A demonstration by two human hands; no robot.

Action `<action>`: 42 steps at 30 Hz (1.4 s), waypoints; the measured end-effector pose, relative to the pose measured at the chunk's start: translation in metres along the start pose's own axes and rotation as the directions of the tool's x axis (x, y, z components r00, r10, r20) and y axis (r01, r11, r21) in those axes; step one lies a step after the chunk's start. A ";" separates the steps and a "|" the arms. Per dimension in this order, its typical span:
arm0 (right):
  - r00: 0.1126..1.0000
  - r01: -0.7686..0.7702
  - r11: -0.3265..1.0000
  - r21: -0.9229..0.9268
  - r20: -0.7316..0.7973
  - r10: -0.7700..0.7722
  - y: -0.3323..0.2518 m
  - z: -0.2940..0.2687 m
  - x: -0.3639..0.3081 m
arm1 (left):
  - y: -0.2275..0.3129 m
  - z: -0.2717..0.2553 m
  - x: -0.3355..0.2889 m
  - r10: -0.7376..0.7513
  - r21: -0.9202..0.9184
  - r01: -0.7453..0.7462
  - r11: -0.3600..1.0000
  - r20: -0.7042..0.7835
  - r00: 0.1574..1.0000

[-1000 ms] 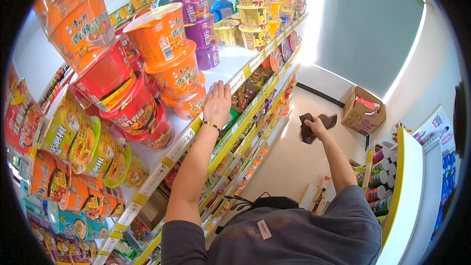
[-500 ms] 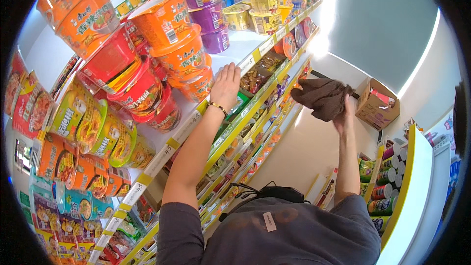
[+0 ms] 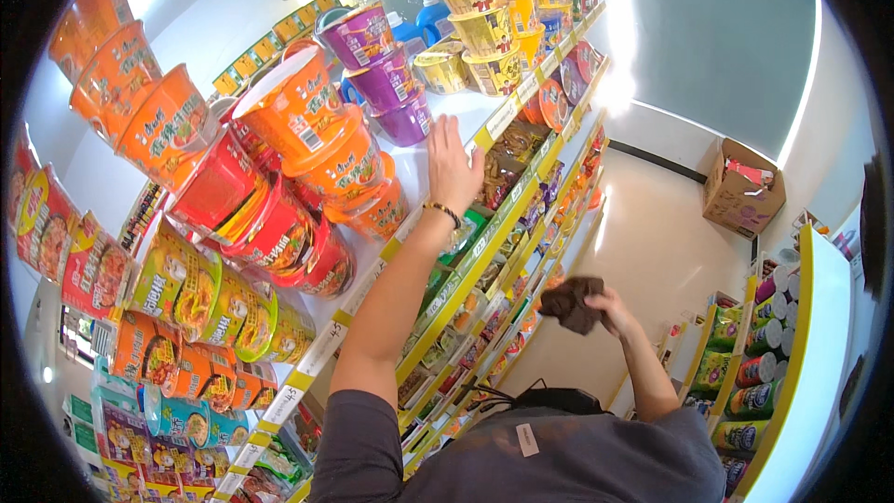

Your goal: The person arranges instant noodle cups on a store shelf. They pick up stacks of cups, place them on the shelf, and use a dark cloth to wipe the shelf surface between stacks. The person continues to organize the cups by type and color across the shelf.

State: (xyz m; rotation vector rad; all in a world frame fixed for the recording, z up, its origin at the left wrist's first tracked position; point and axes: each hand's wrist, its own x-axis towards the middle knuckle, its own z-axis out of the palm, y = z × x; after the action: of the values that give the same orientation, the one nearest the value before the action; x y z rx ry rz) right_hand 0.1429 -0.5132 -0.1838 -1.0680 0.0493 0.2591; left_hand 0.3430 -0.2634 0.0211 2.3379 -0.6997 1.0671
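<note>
My left hand [image 3: 452,170] lies flat with fingers spread on the white top shelf [image 3: 445,110], beside a stack of orange noodle bowls [image 3: 328,156] and purple bowls [image 3: 388,82]. A bead bracelet circles its wrist. My right hand [image 3: 610,310] is lower, out in the aisle, closed around a crumpled dark brown cloth [image 3: 572,303].
Yellow-edged shelves [image 3: 484,251] full of snack packets run along the left. Red bowls [image 3: 270,224] and yellow cups [image 3: 484,23] crowd the top shelf. An open cardboard box [image 3: 740,188] stands on the aisle floor. Another shelf unit [image 3: 792,354] with canisters stands on the right.
My right hand dropped with the cloth from up near the shelf edge to waist height in the aisle. My left hand slid further along the top shelf.
</note>
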 end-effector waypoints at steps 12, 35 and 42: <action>0.854 -0.073 0.968 0.240 -0.486 0.185 0.097 -0.065 -0.130 | -0.095 0.047 0.089 -0.860 -0.076 0.862 0.500 -0.163 0.484; 0.712 -0.095 0.927 0.362 -0.626 0.318 0.138 -0.088 -0.200 | -0.129 0.063 0.080 -0.682 -0.195 0.679 0.708 -0.440 0.584; 0.755 -0.105 0.947 0.305 -0.595 0.276 0.130 -0.080 -0.189 | -0.111 0.066 0.078 -0.653 -0.204 0.637 0.743 -0.430 0.623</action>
State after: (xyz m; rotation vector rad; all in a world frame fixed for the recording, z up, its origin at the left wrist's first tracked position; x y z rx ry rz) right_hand -0.0634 -0.5586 -0.3030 -0.8495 0.7941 0.0608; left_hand 0.4925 -0.2389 0.0209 1.8984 0.3176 1.1748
